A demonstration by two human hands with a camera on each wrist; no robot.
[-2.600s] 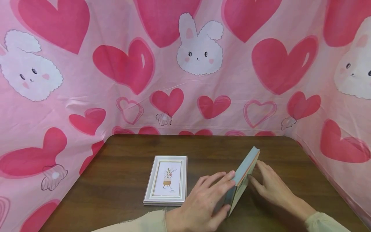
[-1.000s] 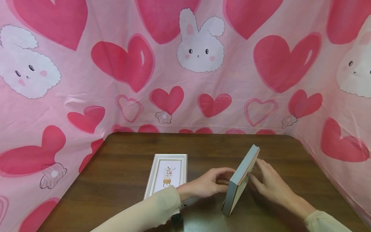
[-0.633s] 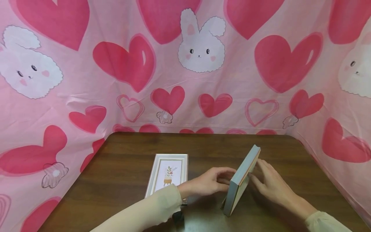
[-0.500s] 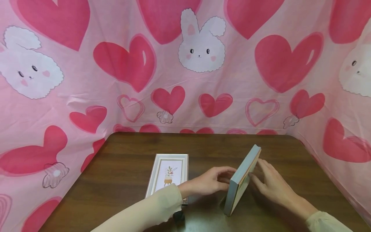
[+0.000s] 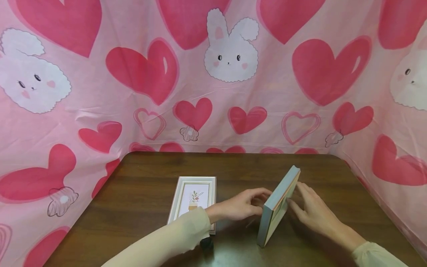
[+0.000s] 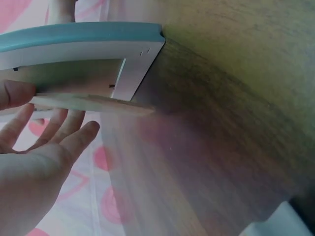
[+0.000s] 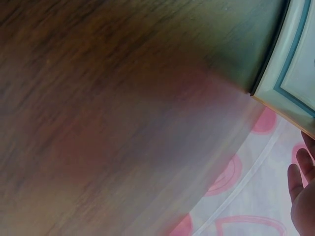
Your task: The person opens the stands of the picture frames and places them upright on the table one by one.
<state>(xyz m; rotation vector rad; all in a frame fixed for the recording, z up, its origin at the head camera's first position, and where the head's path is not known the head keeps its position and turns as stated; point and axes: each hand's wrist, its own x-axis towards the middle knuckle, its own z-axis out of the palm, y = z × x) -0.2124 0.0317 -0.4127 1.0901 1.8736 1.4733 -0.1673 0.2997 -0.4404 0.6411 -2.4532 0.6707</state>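
A picture frame (image 5: 280, 196) with a light blue edge stands tilted on its side on the table, right of the middle. My right hand (image 5: 317, 215) holds it from the right, fingers at its far end and thumb against its front. Behind it, my left hand (image 5: 238, 204) pinches a thin backing board (image 6: 93, 102) between thumb and fingers. That board stands angled out of the recess in the frame's white back, where small dark tabs (image 6: 112, 86) show. In the right wrist view, fingertips of the right hand (image 7: 304, 196) are right at the frame's edge.
A white picture frame (image 5: 213, 202) with a potted-plant print lies flat on the brown table (image 5: 150, 170), partly covered by the left sleeve (image 5: 166, 237). Pink fabric (image 5: 233, 92) with hearts and rabbits hangs around the table's back and sides.
The left hand has left the near edge of the blue frame and reached behind it. Over the last moments, the backing board has swung further from the frame's back. The right hand stays put.
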